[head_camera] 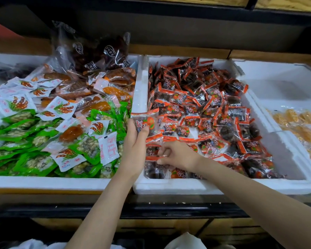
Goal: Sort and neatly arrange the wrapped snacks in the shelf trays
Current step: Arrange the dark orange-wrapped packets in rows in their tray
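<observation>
1. Holding a red-and-clear packet [144, 123] upright, the left hand [135, 141] has thumb and fingers curled round it; it sits at 9 o'clock of the middle tray [169, 186], over the tray's left wall.
2. The right hand [176, 155] lies at 7 o'clock in the same tray; its curled fingertips pinch the red edge of a second packet [151, 157] lying on the heap.
3. Loose red packets [205, 108] fill the middle tray in an untidy heap.
4. In the left tray [43, 183], green packets [25, 141] lie from 6 to 8 o'clock; white packets [14, 104] lie toward 10 o'clock; orange-brown packets [115, 78] lie at 1 o'clock; a dark bag [97, 51] stands at 12 o'clock.
5. The right tray [276, 83] holds yellow snacks [298, 123] at 4 o'clock.
</observation>
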Action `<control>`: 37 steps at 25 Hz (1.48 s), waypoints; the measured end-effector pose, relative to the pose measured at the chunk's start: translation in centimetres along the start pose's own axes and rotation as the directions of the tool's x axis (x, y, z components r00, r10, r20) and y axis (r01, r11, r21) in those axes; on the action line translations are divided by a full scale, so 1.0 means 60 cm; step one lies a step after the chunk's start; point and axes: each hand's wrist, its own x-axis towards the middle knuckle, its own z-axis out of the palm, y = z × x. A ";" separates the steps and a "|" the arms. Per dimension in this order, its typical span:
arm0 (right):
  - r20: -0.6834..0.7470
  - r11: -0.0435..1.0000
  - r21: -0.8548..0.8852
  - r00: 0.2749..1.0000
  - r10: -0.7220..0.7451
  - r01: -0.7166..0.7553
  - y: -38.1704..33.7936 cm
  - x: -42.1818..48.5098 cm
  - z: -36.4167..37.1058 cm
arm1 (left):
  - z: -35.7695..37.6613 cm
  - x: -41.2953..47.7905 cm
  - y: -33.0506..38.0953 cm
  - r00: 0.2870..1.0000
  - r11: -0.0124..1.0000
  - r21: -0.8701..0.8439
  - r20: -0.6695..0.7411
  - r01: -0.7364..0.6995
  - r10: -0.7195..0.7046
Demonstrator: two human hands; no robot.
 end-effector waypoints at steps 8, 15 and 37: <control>-0.354 0.946 0.208 0.920 -0.166 0.250 -0.039 -0.096 -0.069 | 0.002 -0.002 0.000 0.960 0.980 0.142 0.260 -0.143 0.102; -0.248 0.969 -0.085 0.937 -0.248 0.234 -0.005 -0.117 -0.100 | 0.033 -0.043 -0.002 0.928 0.922 0.364 0.372 -0.132 -0.014; -0.217 0.963 -0.264 0.969 -0.123 0.063 0.078 -0.081 -0.102 | 0.071 0.015 -0.026 0.862 0.301 0.870 0.461 -0.391 -0.212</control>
